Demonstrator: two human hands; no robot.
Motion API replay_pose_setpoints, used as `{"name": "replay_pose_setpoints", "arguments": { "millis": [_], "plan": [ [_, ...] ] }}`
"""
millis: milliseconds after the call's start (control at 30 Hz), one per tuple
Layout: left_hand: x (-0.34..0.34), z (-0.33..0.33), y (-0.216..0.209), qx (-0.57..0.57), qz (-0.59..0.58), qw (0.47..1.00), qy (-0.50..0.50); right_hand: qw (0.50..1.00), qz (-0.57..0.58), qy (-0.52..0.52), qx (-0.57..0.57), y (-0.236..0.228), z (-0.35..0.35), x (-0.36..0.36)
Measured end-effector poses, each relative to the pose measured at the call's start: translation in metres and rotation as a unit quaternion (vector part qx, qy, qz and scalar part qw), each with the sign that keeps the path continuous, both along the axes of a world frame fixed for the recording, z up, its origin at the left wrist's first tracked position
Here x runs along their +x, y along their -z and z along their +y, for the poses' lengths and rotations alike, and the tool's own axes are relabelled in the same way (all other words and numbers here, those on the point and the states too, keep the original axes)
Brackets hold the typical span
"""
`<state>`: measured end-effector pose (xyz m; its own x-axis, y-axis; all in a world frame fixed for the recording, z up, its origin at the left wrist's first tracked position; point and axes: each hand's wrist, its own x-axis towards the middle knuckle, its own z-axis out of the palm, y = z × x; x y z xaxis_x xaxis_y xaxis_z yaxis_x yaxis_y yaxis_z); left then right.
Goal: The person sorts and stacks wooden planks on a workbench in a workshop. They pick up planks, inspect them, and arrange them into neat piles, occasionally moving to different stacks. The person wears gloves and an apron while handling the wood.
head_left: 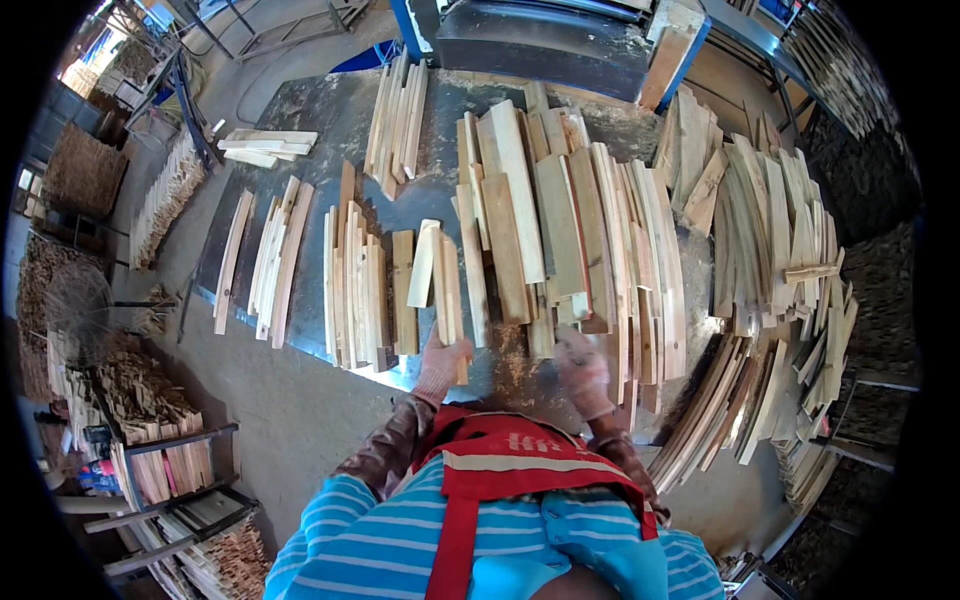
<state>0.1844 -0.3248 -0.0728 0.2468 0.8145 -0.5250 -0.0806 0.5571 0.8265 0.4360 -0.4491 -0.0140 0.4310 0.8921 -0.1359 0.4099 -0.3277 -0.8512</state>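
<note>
My left hand [440, 366], in a pale work glove, closes round the near end of a narrow wooden slat [451, 300]. The thumb lies across the slat, and its tip sticks out beside the hand. A shorter pale piece of wood [424, 264] lies tilted next to it, with a brown board [404, 292] on its left. My right hand [583, 372], gloved too, is at the near ends of the large stack of boards [565, 225]. It is smeared by motion, so its fingers and any hold on a board do not show clearly.
Bundles of slats [355, 290] lie sorted on the dark metal table [300, 120], with more [397, 125] at its far side. A blue-framed machine [545, 45] stands beyond. Piled boards [770, 230] crowd the right; wood racks [170, 470] stand left.
</note>
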Motion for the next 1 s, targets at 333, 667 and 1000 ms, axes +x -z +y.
{"name": "replay_pose_setpoints", "arguments": {
  "millis": [333,667,1000],
  "plan": [
    [-0.117,0.009,0.001,-0.067,-0.05,0.996,0.022,0.938,-0.238,-0.156,-0.196,0.058,0.141,-0.125],
    [-0.095,0.044,0.069,-0.078,0.107,0.947,0.292,0.978,0.179,0.104,0.026,0.078,0.174,-0.137],
    [-0.079,0.089,0.021,-0.099,0.038,0.981,0.162,0.973,0.197,0.079,0.091,0.033,0.139,-0.213]
  ]
}}
